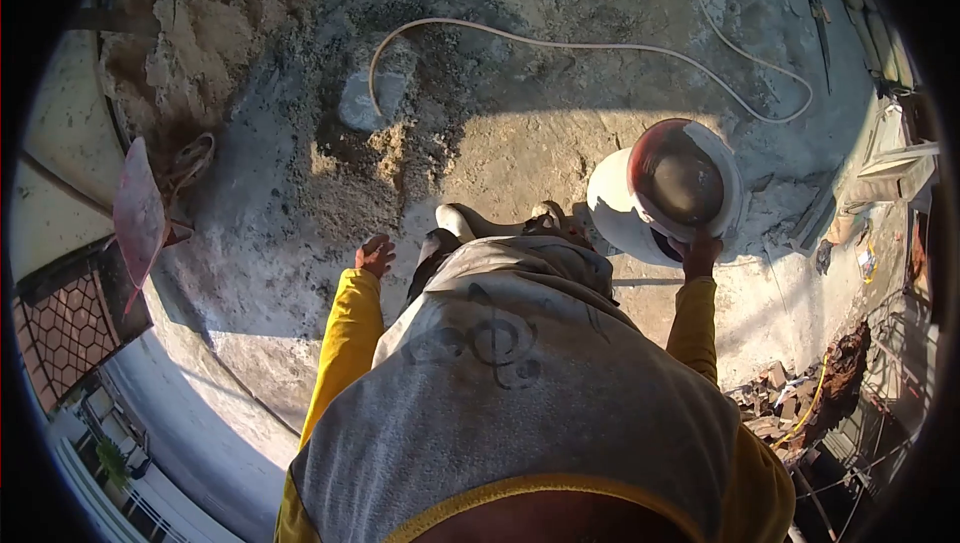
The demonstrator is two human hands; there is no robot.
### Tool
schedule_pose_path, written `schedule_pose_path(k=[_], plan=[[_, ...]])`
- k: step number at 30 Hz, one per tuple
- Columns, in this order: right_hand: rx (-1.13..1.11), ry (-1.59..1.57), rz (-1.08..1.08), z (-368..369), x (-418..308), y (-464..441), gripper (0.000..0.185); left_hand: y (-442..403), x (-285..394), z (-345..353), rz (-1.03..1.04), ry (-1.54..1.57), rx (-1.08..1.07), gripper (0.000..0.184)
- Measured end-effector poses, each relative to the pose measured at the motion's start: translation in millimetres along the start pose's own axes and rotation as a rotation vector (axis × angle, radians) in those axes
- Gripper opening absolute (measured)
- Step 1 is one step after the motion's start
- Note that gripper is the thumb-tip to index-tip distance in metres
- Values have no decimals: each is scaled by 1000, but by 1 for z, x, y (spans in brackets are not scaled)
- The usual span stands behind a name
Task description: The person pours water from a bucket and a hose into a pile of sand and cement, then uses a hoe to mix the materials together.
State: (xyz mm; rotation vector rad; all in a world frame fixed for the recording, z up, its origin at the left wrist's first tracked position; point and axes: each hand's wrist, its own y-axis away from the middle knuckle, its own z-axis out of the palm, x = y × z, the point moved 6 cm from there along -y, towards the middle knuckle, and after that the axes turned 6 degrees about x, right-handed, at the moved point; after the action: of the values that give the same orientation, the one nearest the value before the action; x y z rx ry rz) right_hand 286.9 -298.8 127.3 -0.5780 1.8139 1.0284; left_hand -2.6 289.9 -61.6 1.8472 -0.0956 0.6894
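My right hand (pixel 699 248) is closed on the near rim of a bucket (pixel 735 183), which is pale outside and reddish inside. Grey contents or a grey bottom show in its middle; I cannot tell which. Beside and partly behind the bucket is a white rounded container (pixel 612 198), mostly hidden by it. My left hand (pixel 375 255) hangs at my left side, fingers apart, with nothing in it. The nearest thing to it is a patch of damp, crumbly sandy mix (pixel 385 168) on the concrete ground.
A thin hose (pixel 560 44) snakes over the ground, one end at a wet grey patch (pixel 375 98). A sand heap (pixel 215 23) rises at upper left. A pinkish, dusty metal-looking object (pixel 138 203) stands at the left. Broken rubble (pixel 785 398) lies at the lower right.
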Motion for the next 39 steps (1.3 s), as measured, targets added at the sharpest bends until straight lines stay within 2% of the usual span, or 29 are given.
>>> schedule_pose_path(k=[4,6,10,12,15,16,18,20,23,24,26,27,30,31,32,33,34,36,37,39], plan=[[-195,98,84,83,12,13,51,-1,1,-32,-18,109,48,41],[-240,131,89,126,12,22,50,-5,-14,-43,-34,55,47,39],[-243,297,121,254,35,43,39,-4,-82,-59,-171,134,129,38],[-377,306,23,319,47,55,37,6,-111,-54,-262,207,165,39],[-454,502,-129,415,60,81,34,34,-134,-28,-302,281,172,40],[-483,573,-184,446,68,85,34,38,-152,-15,-281,432,215,40],[-469,1022,-377,504,98,71,44,63,-166,17,-367,590,260,43],[-517,859,-892,557,79,115,55,85,-160,49,-410,615,226,45],[-541,887,-1062,606,61,161,66,100,-153,99,-444,608,117,46],[-555,874,-1134,626,65,161,69,94,-162,111,-334,408,141,44],[-599,854,-1214,656,65,165,70,87,-163,137,-192,445,233,41],[-618,819,-1286,666,59,173,71,91,-130,127,-223,355,218,39],[-621,862,-1247,687,30,201,63,82,-98,123,-248,335,266,37],[-624,861,-1253,694,22,206,63,72,-107,127,-180,334,293,38],[-655,690,-1334,699,7,216,62,55,-118,131,-152,470,286,40],[-681,518,-1403,701,-7,224,62,50,-114,131,-216,638,264,40],[-672,517,-1403,702,-17,228,62,49,-106,130,-280,804,240,41],[-702,272,-1555,695,-40,250,62,41,-94,122,-251,788,207,41],[-688,275,-1552,693,-49,256,62,39,-88,118,-227,778,177,41],[-719,215,-1320,687,-61,251,61,39,-80,108,-225,731,165,40]])
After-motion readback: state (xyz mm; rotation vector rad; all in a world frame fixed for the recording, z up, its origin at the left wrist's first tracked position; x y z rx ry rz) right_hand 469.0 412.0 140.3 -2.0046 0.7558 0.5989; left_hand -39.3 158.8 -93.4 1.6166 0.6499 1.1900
